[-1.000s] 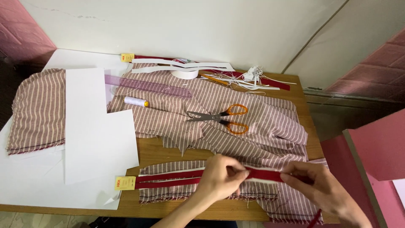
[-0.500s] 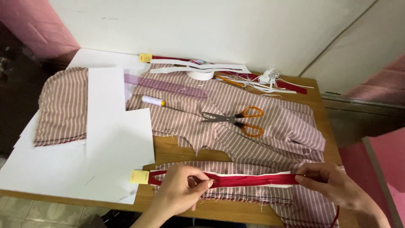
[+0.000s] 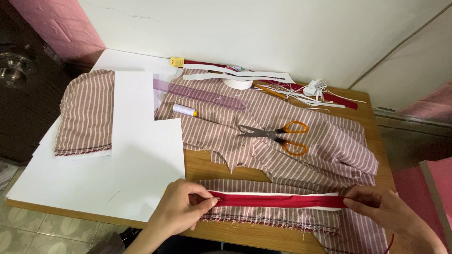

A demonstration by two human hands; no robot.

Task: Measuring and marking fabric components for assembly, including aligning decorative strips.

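Head view, now: left hand (image 3: pixel 181 207) has its fingers (image 3: pixel 207 200) pinched together on the near end of the red tape (image 3: pixel 278 201); right hand (image 3: pixel 386 209) has its fingers clamped on the far end, so the tape is stretched flat along a white strip over the striped cloth (image 3: pixel 292 141) at the front edge of the wooden surface (image 3: pixel 207 164). Against the pictures from a moment ago: the left hand has slid leftward along the tape, and the yellow tab that showed at its left end is now hidden, likely under that hand; the span between the hands looks longer and straighter, which reads as smoothing and aligning well along. Orange-handled scissors (image 3: pixel 278 134), a thread spool (image 3: pixel 184 110), white paper sheets (image 3: pixel 136 155) and a tape roll (image 3: pixel 238 83) lie behind, untouched.
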